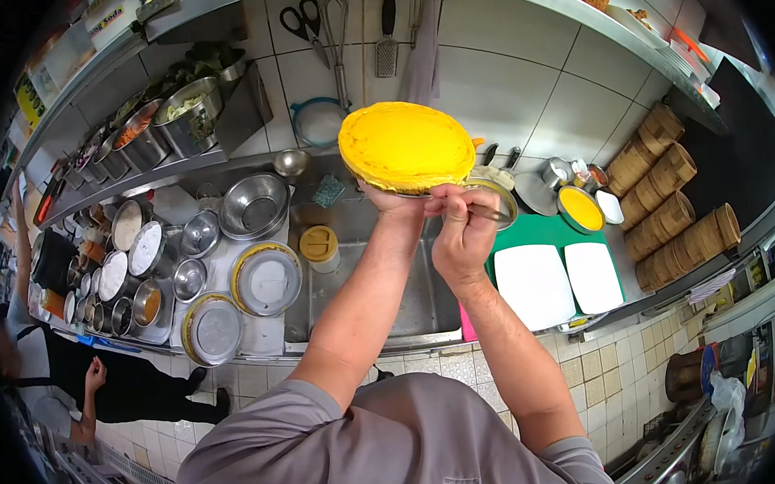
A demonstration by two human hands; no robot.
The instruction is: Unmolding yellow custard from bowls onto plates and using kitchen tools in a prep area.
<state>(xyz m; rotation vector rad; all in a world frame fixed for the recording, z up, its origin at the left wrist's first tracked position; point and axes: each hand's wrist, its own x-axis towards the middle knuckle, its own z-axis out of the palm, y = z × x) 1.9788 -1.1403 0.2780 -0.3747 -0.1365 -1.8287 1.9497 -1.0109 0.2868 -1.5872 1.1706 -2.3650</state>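
A round, yellow-topped cake [408,141] is held up over the sink [354,244]. My left hand [393,200] supports it from underneath, its fingers mostly hidden below the cake. Close to the cake's near right edge, my right hand [461,231] pinches a thin metal utensil [490,213]; its far end is hidden, and I cannot tell whether it touches the cake. Behind that hand is a round metal pan [506,198]. Two white square plates [535,283] [592,276] lie on a green cutting board [517,233] to the right.
Bamboo steamers [687,250] are stacked at the right, near a yellow-filled pan [581,209]. Left of the sink are metal bowls [254,207] and ring-rimmed pans [267,279]. A lidded container [320,246] stands in the sink. A shelf [519,1] overhangs. Another person [103,372] is at left.
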